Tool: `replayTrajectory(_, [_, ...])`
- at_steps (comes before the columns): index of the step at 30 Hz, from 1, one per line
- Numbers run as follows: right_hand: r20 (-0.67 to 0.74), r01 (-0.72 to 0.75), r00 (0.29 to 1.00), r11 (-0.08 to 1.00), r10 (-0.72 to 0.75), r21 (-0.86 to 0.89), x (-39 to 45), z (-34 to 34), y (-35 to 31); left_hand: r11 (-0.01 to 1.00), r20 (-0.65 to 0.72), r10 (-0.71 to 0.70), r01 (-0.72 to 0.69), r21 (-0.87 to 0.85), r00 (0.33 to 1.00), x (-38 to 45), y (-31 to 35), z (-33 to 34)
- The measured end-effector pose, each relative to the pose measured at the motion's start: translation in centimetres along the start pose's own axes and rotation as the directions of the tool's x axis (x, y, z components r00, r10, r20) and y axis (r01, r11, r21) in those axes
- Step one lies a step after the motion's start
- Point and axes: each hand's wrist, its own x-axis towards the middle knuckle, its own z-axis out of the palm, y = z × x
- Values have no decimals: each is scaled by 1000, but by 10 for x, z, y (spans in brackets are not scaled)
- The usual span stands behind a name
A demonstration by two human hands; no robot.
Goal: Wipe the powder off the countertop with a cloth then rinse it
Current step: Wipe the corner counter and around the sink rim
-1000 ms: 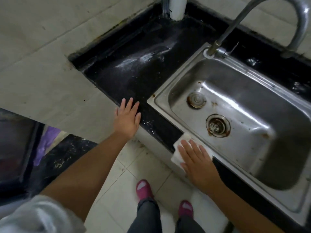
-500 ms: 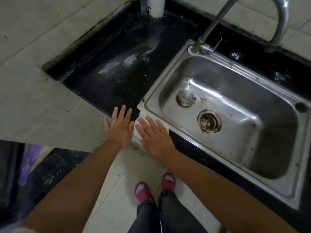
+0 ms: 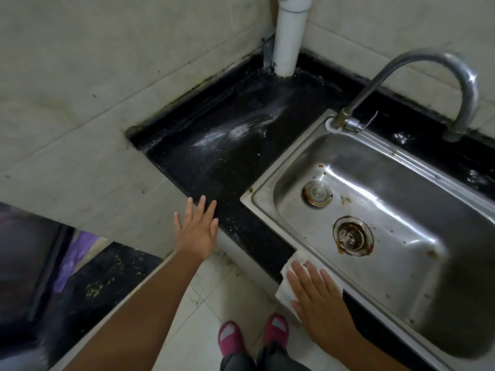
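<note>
Right hand (image 3: 318,293) flat on cloth (image 3: 288,286)

You stand on a pale tiled floor (image 3: 206,311) facing beige tiled walls (image 3: 134,49). A white pipe (image 3: 290,36) runs down the corner. Light is dim.
</note>
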Motion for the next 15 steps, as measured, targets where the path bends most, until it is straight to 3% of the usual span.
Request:
replayTrajectory(6, [-21, 127, 992, 991, -126, 30, 88, 2, -30, 985, -96, -167, 169, 17, 981, 2, -17, -8])
replayTrajectory(15, [98, 18, 995, 988, -33, 153, 198, -10, -89, 989, -107, -139, 144, 40, 985, 42, -55, -36])
